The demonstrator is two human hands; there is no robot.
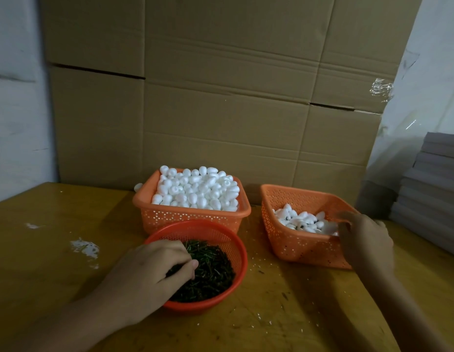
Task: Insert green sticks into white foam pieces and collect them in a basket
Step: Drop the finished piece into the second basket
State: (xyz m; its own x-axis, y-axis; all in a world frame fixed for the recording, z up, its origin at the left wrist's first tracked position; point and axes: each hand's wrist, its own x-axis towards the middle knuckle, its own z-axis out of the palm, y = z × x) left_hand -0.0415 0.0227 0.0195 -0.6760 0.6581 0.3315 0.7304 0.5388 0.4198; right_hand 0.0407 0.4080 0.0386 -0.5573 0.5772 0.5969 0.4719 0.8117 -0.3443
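Note:
A round red basket (239,246) near me holds a heap of green sticks (213,271). My left hand (149,273) reaches into it, with curled fingers and thumb pinching among the sticks. Behind it, an orange rectangular basket (190,215) is piled full of plain white foam pieces (198,189). To the right, a second orange basket (297,243) holds a smaller layer of foam pieces (302,221), some with dark stick ends showing. My right hand (365,240) hovers over this basket's near right rim. Its fingers are blurred, so whether it holds anything is unclear.
The baskets stand on a yellow-brown wooden table (55,275) with white crumbs (85,247) scattered on it. One loose foam piece (138,186) lies behind the full basket. Cardboard sheets (220,97) form the back wall. A stack of grey boards (429,179) rises at the right.

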